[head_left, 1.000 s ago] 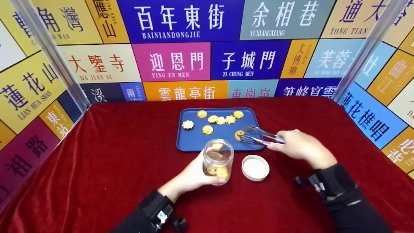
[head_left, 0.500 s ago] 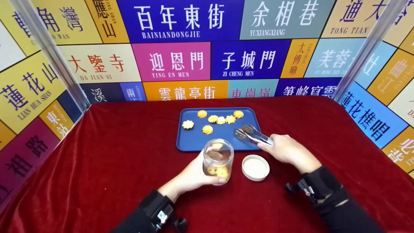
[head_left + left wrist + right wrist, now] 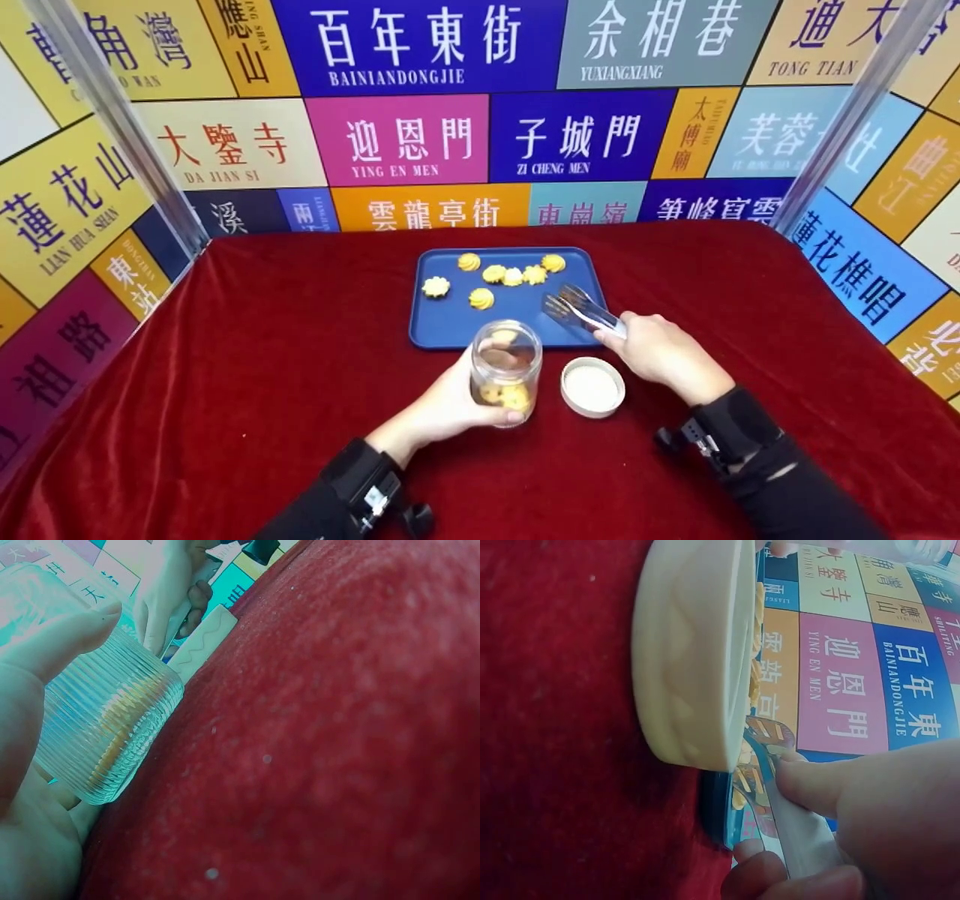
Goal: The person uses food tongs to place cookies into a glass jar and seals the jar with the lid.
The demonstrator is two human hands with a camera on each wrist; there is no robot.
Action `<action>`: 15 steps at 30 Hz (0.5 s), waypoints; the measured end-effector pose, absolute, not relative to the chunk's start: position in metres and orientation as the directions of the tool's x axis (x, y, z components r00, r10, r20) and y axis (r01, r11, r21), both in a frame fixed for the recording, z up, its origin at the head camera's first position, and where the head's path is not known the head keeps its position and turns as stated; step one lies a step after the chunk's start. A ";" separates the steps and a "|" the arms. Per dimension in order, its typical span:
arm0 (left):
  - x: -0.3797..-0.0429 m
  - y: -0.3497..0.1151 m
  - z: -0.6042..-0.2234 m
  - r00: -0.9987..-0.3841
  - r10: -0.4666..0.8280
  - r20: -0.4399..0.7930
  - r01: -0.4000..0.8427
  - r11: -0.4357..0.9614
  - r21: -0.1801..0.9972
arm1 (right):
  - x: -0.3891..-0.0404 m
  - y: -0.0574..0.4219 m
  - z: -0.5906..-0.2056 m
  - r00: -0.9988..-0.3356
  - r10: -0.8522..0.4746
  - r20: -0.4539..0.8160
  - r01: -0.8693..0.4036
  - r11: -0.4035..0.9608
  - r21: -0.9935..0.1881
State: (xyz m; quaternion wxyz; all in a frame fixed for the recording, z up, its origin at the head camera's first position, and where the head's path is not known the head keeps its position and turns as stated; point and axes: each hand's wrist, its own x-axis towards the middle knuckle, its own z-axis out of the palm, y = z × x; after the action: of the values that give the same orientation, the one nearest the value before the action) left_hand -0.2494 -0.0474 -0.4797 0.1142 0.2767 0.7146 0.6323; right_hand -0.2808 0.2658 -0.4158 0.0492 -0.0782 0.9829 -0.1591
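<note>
A person's right hand (image 3: 660,352) grips a pair of metal tongs (image 3: 581,311), thumb and fingers curled round the handles; in the right wrist view the thumb presses the steel arm flat while the lower fingers wrap beneath it. The tongs' long axis runs from the hand up and to the left, their slotted tips closed on a golden cookie (image 3: 556,306) just above the near right part of the blue tray (image 3: 450,330). The left hand (image 3: 450,405) wraps round a clear ribbed glass jar (image 3: 505,371), which stands upright on the red velvet cloth (image 3: 262,375), just in front of the tray's near edge; the left wrist view shows the thumb lying along the jar's ribbed wall (image 3: 105,727). The jar's mouth is open and a few cookies lie at its bottom.

From the tong tips, the jar's mouth lies to the left and nearer the person, close by; the right hand carries the held cookie, and the left only steadies the jar. Just right of the jar, between the two hands, a white lid (image 3: 592,387) rests on the cloth, inner side up. Farther back on the tray, six piped yellow cookies (image 3: 481,299) remain, most in a row near the far rim. Colourful panels with Chinese place names (image 3: 397,142) wall in the table.
</note>
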 end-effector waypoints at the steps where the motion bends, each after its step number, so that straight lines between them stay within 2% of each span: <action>1: -0.249 -0.048 -0.479 -0.822 0.539 0.185 0.250 0.050 0.967 | -0.281 0.266 -0.416 -0.983 -0.170 -0.068 -0.140 0.937 -0.321; 9: -0.249 -0.047 -0.479 -0.817 0.542 0.195 0.251 0.031 0.967 | -0.283 0.262 -0.420 -0.989 -0.135 -0.059 -0.110 0.944 -0.311; 15: -0.250 -0.047 -0.480 -0.816 0.544 0.194 0.248 0.027 0.968 | -0.282 0.258 -0.426 -0.992 -0.124 0.000 -0.118 0.946 -0.303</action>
State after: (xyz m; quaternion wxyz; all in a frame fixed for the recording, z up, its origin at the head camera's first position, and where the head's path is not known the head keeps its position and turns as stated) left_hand -0.2501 -0.0472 -0.4803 0.1158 0.2800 0.7071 0.6389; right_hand -0.2818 0.2581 -0.4257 0.0097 -0.0614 0.9863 -0.1529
